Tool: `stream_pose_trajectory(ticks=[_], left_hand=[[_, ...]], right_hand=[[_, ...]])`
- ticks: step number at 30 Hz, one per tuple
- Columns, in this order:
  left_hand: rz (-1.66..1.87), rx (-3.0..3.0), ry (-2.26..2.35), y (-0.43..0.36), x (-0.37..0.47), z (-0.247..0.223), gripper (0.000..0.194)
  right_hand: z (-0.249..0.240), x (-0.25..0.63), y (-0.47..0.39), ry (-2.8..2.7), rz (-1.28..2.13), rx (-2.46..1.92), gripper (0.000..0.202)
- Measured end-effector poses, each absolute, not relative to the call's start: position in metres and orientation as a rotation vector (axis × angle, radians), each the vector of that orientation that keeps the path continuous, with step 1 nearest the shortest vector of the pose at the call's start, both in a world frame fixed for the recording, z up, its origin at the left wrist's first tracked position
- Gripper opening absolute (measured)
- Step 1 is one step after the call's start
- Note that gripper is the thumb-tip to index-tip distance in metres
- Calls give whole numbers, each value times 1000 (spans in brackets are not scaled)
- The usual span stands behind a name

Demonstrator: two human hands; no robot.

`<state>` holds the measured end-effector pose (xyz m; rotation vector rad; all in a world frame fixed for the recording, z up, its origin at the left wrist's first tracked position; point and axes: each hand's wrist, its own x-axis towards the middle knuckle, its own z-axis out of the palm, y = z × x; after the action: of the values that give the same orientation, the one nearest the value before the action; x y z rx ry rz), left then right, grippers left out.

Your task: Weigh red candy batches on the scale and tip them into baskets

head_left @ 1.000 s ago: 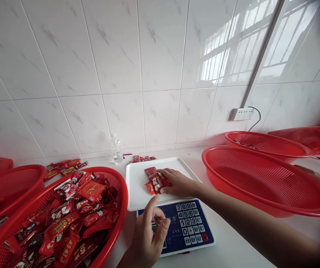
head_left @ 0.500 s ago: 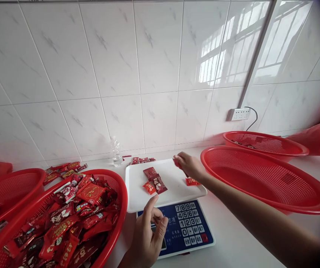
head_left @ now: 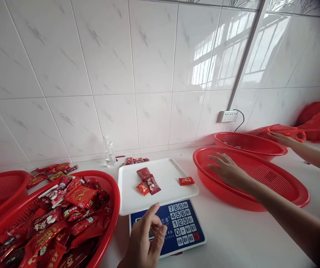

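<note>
Head view: my right grip (head_left: 231, 173) spread wide over the basket (head_left: 218, 191), no packet visible in it.
Left grip (head_left: 144, 238) at the scale (head_left: 169, 240), thumb and forefinger apart. Packets (head_left: 152, 184) bunched left on the tray (head_left: 171, 167), one near its right edge. Judgement: release low, inside the rim; keep left grip off tray and keys for a true reading.

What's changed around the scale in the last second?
The right hand moved right, from the tray to over the nearer right-hand basket, releasing what it held. One packet now shows alone at the tray's right. The left hand stayed over the scale.
</note>
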<state>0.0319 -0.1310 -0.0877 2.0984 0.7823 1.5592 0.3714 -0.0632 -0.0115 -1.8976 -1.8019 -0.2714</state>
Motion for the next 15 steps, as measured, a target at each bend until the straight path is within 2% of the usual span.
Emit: stream_pose_trajectory(ticks=[2,8,15], left_hand=[[1539,2109,808,-132,32,-89,39],[1488,2195,763,-129,27,-84,40],[1444,2239,785,-127,25,-83,39]], right_hand=[[-19,344,-64,-1921,-154,-1851,54],[-28,259,-54,-2372,496,-1701,76],[-21,197,-18,-2520,573,-1538,88]])
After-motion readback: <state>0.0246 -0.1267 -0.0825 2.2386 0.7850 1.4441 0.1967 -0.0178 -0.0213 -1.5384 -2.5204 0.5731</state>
